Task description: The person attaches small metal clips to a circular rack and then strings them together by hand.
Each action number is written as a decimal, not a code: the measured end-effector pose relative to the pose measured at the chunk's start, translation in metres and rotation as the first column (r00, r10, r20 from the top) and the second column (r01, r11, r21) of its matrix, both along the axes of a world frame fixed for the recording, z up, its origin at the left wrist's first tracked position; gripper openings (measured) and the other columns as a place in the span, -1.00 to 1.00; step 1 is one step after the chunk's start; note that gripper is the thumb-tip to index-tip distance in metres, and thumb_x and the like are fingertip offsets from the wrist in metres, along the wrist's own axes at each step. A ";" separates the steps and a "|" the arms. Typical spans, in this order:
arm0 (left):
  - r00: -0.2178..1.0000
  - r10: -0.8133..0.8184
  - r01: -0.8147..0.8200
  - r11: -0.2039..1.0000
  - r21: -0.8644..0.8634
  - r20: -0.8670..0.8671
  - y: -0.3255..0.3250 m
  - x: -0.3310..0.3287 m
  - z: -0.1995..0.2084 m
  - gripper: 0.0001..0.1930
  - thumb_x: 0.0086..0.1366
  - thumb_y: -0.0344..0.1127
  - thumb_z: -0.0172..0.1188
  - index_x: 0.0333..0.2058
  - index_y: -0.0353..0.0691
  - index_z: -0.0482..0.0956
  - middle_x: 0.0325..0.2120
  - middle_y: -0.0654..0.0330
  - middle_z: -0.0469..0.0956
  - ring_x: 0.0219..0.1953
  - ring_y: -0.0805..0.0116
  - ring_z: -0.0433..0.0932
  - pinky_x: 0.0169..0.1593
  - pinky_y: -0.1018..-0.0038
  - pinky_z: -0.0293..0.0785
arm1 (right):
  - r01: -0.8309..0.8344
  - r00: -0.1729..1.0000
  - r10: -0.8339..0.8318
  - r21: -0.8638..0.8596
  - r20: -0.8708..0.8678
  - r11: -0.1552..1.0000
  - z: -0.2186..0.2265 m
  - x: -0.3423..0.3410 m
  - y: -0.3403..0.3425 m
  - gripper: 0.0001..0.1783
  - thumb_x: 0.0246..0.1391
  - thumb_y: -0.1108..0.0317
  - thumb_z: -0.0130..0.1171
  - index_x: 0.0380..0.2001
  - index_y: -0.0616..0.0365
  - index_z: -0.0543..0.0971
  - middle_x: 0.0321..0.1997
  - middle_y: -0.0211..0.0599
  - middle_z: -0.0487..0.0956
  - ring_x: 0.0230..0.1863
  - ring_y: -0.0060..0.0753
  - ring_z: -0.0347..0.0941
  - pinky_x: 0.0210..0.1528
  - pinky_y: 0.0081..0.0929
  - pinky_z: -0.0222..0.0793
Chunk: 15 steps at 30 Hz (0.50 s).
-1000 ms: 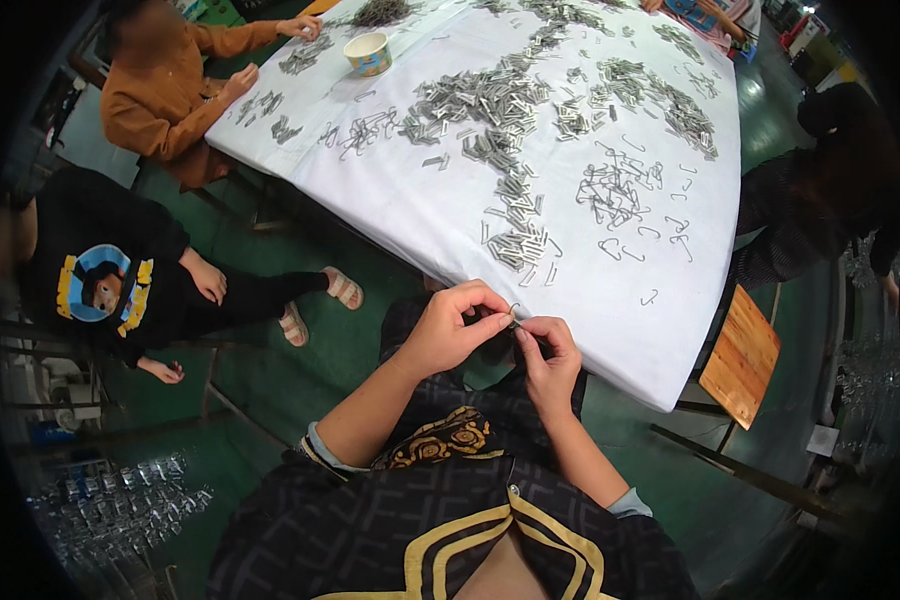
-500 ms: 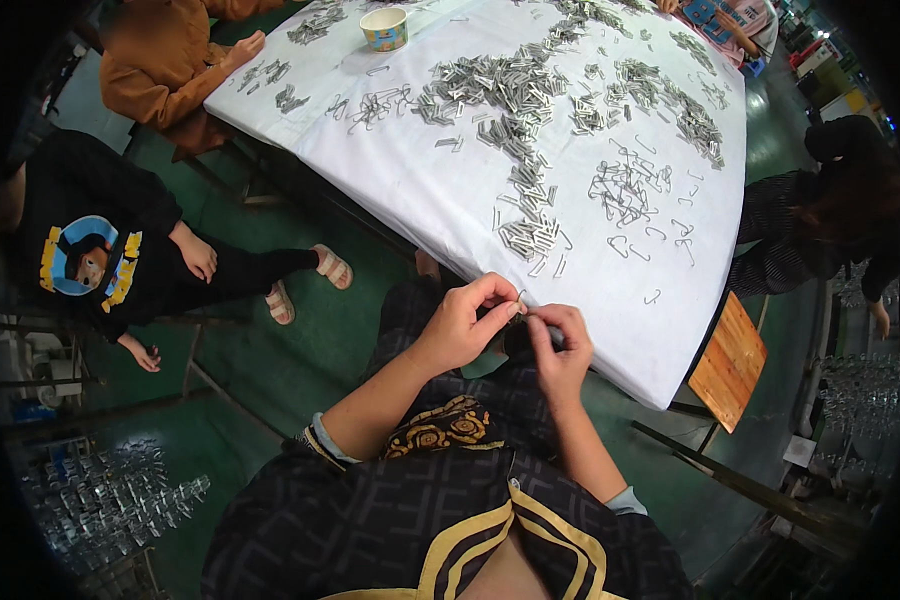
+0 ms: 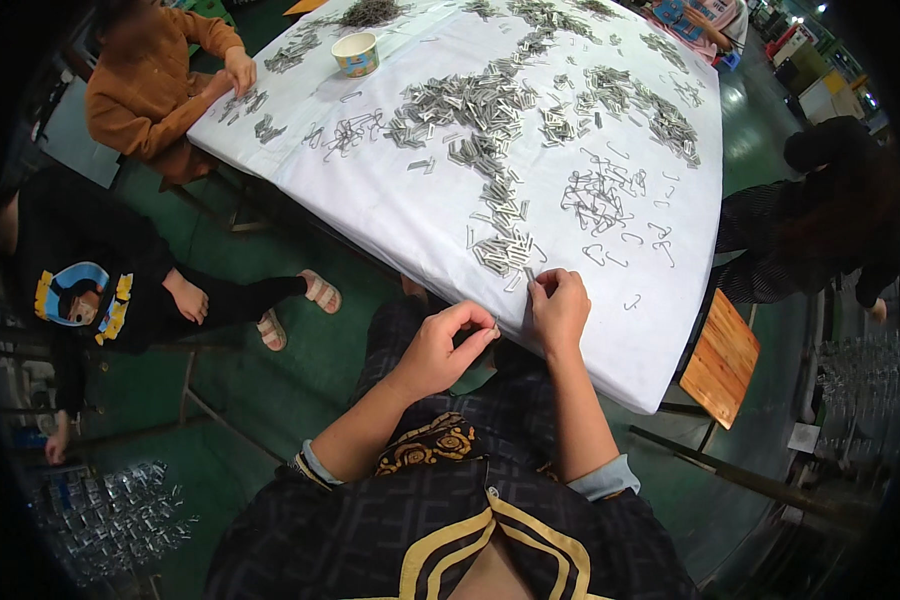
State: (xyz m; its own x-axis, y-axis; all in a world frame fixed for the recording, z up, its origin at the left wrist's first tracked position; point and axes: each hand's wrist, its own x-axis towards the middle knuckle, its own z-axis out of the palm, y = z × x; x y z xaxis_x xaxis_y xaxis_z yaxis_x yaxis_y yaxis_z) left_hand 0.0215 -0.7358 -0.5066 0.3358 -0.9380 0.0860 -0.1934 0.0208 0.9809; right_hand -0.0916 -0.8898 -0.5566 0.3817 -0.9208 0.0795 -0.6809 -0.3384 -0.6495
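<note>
My left hand (image 3: 442, 347) hovers just off the near edge of the white-covered table (image 3: 410, 215), its thumb and forefinger pinched on a small metal piece (image 3: 492, 327). My right hand (image 3: 558, 308) rests on the table's near edge, fingers curled, its fingertips touching a small metal piece (image 3: 530, 275) at the end of a row of stacked metal clips (image 3: 500, 250). Whether it grips that piece I cannot tell. Loose bent wire hooks (image 3: 598, 200) lie to the right of that row.
Piles of metal clips (image 3: 470, 100) cover the table, with a paper cup (image 3: 357, 53) at the far side. A person in orange (image 3: 145, 90) works at the far left corner, another in black (image 3: 90, 285) sits at left, a third (image 3: 820, 210) at right. A wooden stool (image 3: 722, 358) stands on the right.
My hands have come apart: the right hand moved up onto the table edge by the clip row, while the left stayed below, still pinching a piece. The view shifted closer over the table.
</note>
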 end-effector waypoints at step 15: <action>0.989 -0.034 0.036 0.999 -0.013 0.142 -0.025 -0.019 -0.005 -0.90 0.15 -0.45 0.13 -0.38 -0.37 0.47 -0.47 0.10 0.56 -0.39 0.36 0.56 -0.30 0.50 0.43 | -0.212 0.782 -0.187 0.535 0.595 0.818 0.039 -0.041 0.047 -0.84 -0.04 0.48 0.23 -0.38 0.37 0.59 -0.50 -0.32 0.59 -0.47 -0.65 0.45 -0.37 -0.68 0.36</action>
State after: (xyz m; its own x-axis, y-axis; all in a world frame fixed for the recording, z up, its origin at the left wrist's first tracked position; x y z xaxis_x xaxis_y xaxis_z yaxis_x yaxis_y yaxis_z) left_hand 0.0022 -0.7606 -0.5116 0.2862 -0.9471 0.1451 -0.3291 0.0451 0.9432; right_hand -0.1321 -0.8431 -0.5172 0.4469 -0.8676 -0.2180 -0.0796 0.2041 -0.9757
